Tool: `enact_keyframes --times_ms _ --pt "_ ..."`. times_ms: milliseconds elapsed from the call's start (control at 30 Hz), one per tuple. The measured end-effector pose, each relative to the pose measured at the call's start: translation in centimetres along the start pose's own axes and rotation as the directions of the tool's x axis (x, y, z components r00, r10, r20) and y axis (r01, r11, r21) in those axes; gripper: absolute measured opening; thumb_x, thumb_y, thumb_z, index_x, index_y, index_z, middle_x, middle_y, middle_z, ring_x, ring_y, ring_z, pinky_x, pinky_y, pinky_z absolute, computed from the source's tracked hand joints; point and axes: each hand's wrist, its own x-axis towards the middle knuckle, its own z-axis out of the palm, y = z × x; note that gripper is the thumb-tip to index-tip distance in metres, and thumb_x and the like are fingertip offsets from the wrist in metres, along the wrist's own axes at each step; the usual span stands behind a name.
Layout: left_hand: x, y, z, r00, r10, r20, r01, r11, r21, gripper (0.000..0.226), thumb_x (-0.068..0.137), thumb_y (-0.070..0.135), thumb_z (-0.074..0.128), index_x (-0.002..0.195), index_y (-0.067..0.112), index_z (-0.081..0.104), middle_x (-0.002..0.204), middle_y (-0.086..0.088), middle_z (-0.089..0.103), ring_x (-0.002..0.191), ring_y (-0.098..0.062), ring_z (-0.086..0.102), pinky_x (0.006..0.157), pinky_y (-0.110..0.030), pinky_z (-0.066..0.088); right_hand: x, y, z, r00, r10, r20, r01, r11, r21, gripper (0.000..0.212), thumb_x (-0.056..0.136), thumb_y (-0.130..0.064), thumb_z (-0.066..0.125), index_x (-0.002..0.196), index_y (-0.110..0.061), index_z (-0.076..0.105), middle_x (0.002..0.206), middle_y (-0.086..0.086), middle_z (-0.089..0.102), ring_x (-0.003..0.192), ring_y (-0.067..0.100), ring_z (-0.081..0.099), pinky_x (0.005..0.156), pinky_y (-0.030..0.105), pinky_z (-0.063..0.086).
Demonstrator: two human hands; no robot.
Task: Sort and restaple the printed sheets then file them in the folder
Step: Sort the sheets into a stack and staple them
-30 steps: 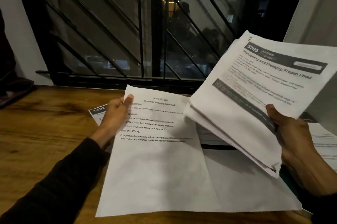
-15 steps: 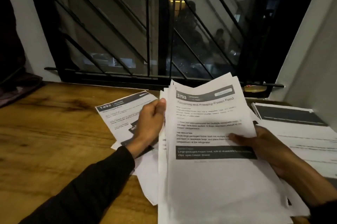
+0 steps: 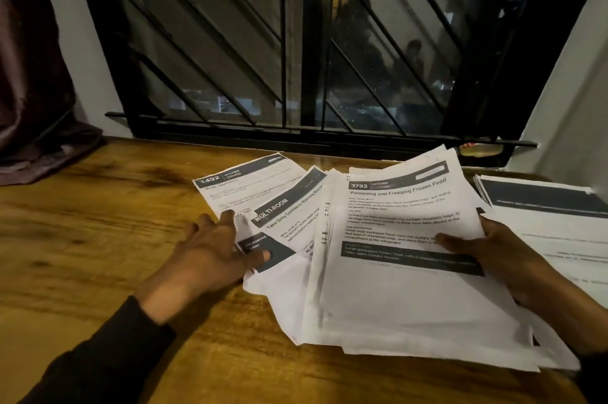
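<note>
The wooden table point(image 3: 98, 239) carries the whole job, which looks to be in its early sorting stage. The big stack of sheets point(image 3: 411, 288) lies near the right edge, with more paper point(image 3: 543, 206) beside it. The right hand point(image 3: 493, 249) grips that stack, thumb on top. Two loose sheets point(image 3: 263, 193) lie fanned to its left, the left hand point(image 3: 214, 249) resting flat and open-fingered on them. No stapler or folder shows, so stapling and filing appear undone.
</note>
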Motion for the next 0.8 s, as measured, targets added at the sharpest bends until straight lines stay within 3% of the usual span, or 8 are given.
enact_keyframes --times_ms 100,200,367,433,533,633,700,800 --pt "-0.9 1.5 0.3 1.000 0.000 -0.028 -0.001 0.998 -0.060 0.081 0.084 0.058 0.065 0.143 0.017 0.027 0.141 -0.015 0.038 0.135 -0.034 0.030 0.109 -0.041 0.035 -0.1 -0.1 0.1 1.000 0.006 -0.010 -0.007 1.000 -0.014 0.033 0.085 -0.017 0.068 0.114 -0.027 0.057 0.108 0.005 0.062 0.100 0.028 0.056 0.102 0.050 0.040" --pt "-0.9 2.4 -0.1 1.000 0.009 -0.024 -0.012 0.995 -0.103 0.077 0.088 0.044 0.069 0.143 0.012 0.025 0.142 -0.017 0.038 0.137 -0.032 0.029 0.106 -0.034 0.032 -0.2 -0.1 0.2 1.000 0.005 -0.015 -0.005 1.000 -0.019 0.036 0.085 -0.018 0.068 0.117 -0.027 0.055 0.113 0.007 0.062 0.105 0.031 0.056 0.103 0.053 0.039" --pt "0.1 1.9 0.3 0.994 0.095 -0.051 -0.107 0.937 -0.332 0.065 0.084 0.024 0.076 0.133 0.017 0.034 0.131 0.001 0.052 0.120 -0.020 0.050 0.092 -0.029 0.048 -0.5 -0.2 0.1 1.000 -0.001 -0.007 0.001 1.000 -0.002 0.032 0.084 -0.017 0.068 0.111 -0.028 0.056 0.112 0.007 0.062 0.103 0.030 0.056 0.100 0.050 0.041" --pt "0.2 1.9 0.7 0.988 0.120 -0.093 -0.152 0.821 -0.551 0.059 0.085 0.010 0.073 0.125 0.027 0.033 0.116 0.012 0.058 0.108 -0.014 0.058 0.083 -0.023 0.051 -0.7 -0.4 0.2 1.000 -0.007 -0.003 0.007 1.000 0.005 0.030 0.080 -0.020 0.070 0.105 -0.031 0.056 0.108 0.005 0.062 0.101 0.029 0.057 0.099 0.049 0.041" --pt "0.3 1.9 0.7 0.974 0.065 -0.218 -0.220 0.509 -0.832 0.051 0.093 0.005 0.064 0.130 0.030 0.038 0.107 0.011 0.065 0.108 -0.016 0.064 0.096 -0.042 0.054 -0.7 -0.4 0.1 1.000 -0.012 0.003 0.012 1.000 0.012 0.032 0.084 -0.016 0.068 0.111 -0.028 0.055 0.103 0.002 0.062 0.095 0.024 0.057 0.100 0.050 0.041" --pt "0.2 2.2 0.0 0.961 -0.018 -0.275 -0.262 0.253 -0.931 0.041 0.102 0.002 0.046 0.132 0.030 0.043 0.104 0.000 0.068 0.093 -0.017 0.071 0.075 -0.038 0.062 -0.7 -0.3 0.0 1.000 -0.018 0.019 0.017 0.999 0.034 0.027 0.087 -0.013 0.066 0.108 -0.029 0.059 0.098 -0.004 0.064 0.089 0.017 0.058 0.094 0.043 0.043" --pt "-0.2 2.4 -0.2 0.961 -0.014 -0.275 -0.263 0.254 -0.931 0.045 0.102 0.001 0.045 0.135 0.030 0.039 0.105 -0.005 0.067 0.090 -0.015 0.071 0.063 -0.026 0.059 -0.6 -0.3 -0.1 0.999 -0.026 0.022 0.025 0.998 0.050 0.023 0.087 -0.013 0.066 0.099 -0.031 0.059 0.095 -0.007 0.064 0.088 0.014 0.058 0.089 0.037 0.042" --pt "-0.1 2.0 0.0 0.964 -0.035 -0.265 -0.244 0.290 -0.925 0.065 0.096 0.003 0.057 0.148 0.026 0.026 0.104 -0.009 0.068 0.095 -0.019 0.070 0.071 -0.029 0.057 -0.6 -0.3 -0.1 0.999 -0.037 0.027 0.035 0.998 0.054 0.023 0.088 -0.012 0.065 0.092 -0.034 0.057 0.092 -0.010 0.062 0.084 0.012 0.056 0.086 0.035 0.040"
